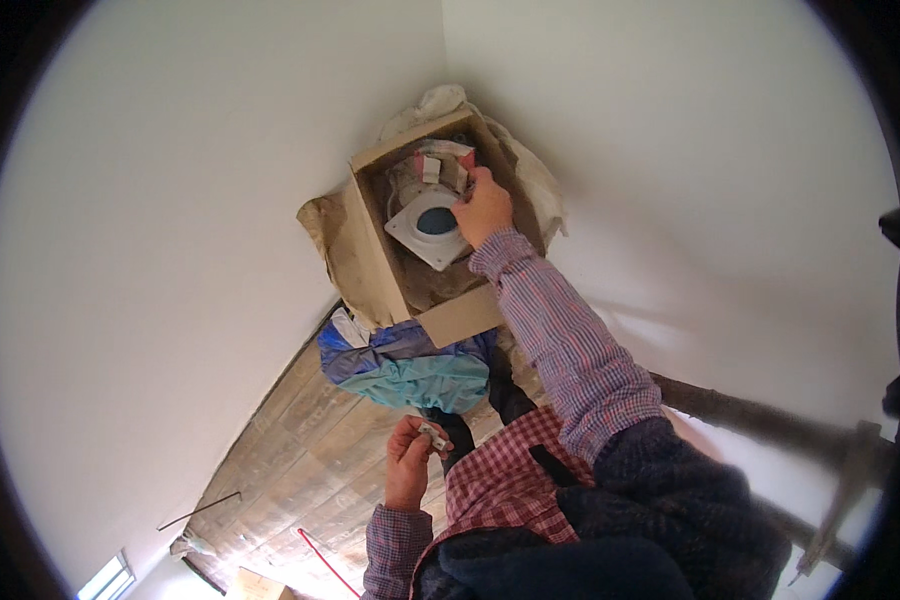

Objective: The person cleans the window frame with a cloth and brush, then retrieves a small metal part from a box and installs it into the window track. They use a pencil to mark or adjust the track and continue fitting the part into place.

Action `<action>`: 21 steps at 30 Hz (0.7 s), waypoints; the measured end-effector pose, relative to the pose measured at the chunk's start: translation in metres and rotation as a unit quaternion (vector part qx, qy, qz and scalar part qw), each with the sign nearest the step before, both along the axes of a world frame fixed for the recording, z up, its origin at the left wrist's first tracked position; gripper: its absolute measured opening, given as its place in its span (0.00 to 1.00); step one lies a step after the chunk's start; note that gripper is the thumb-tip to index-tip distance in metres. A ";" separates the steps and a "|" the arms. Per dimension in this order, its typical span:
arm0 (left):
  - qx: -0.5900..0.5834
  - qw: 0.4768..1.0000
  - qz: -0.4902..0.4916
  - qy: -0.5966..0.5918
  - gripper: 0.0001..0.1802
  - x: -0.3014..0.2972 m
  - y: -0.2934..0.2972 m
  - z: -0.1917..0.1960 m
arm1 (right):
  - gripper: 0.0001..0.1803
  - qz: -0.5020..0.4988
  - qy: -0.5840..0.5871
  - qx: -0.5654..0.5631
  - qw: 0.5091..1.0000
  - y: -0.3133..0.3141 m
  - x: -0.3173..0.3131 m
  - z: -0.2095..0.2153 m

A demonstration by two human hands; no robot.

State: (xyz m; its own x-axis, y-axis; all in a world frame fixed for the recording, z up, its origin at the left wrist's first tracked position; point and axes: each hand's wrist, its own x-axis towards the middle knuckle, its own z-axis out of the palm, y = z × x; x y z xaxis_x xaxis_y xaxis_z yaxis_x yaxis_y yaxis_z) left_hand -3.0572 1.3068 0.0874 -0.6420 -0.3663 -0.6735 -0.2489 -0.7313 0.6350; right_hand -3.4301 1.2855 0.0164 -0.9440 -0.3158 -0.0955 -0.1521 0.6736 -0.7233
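My right hand (484, 208) reaches into an open cardboard box (374, 248) in the corner of the room, its fingers closed on something inside by a white square fitting with a blue round centre (432, 222). What it grips is hidden by the hand. Small white and pink pieces (440, 163) lie at the far end of the box. My left hand (410, 462) is held low near my chest, pinching a small pale part (433, 434) between the fingertips.
Crumpled blue and teal plastic sheeting (410, 370) lies at the box's near side. Brown paper (328, 222) spreads under the box. White walls meet at the corner. A thin rod (198, 510) and a red cord (322, 560) lie on the wooden plank floor (300, 450).
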 end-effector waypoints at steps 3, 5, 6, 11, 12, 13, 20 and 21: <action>-0.005 1.000 -0.004 0.003 0.05 0.000 -0.006 0.001 | 0.25 -0.061 -0.080 -0.095 0.990 0.012 0.007 0.003; -0.009 1.000 -0.001 0.004 0.06 -0.002 -0.008 0.000 | 0.27 -0.128 -0.204 -0.225 0.944 0.014 0.013 0.008; -0.010 1.000 -0.004 0.010 0.06 -0.003 -0.008 0.000 | 0.26 -0.151 -0.233 -0.286 0.917 0.006 0.019 0.009; -0.011 1.000 -0.022 0.009 0.06 -0.008 -0.004 0.003 | 0.26 0.067 -0.113 -0.064 0.989 -0.023 0.053 0.013; -0.009 1.000 -0.025 0.011 0.06 -0.008 -0.004 0.004 | 0.27 0.059 -0.087 -0.048 0.993 -0.021 0.058 0.012; -0.013 1.000 -0.027 0.006 0.06 -0.007 -0.005 0.004 | 0.27 0.058 -0.058 -0.040 0.996 -0.018 0.061 0.011; -0.004 1.000 -0.006 0.018 0.07 -0.005 -0.013 -0.002 | 0.29 0.095 -0.104 0.212 0.967 0.013 0.041 0.005; -0.004 1.000 0.003 0.015 0.07 -0.006 -0.011 -0.002 | 0.30 0.096 -0.107 0.203 0.969 0.009 0.041 0.006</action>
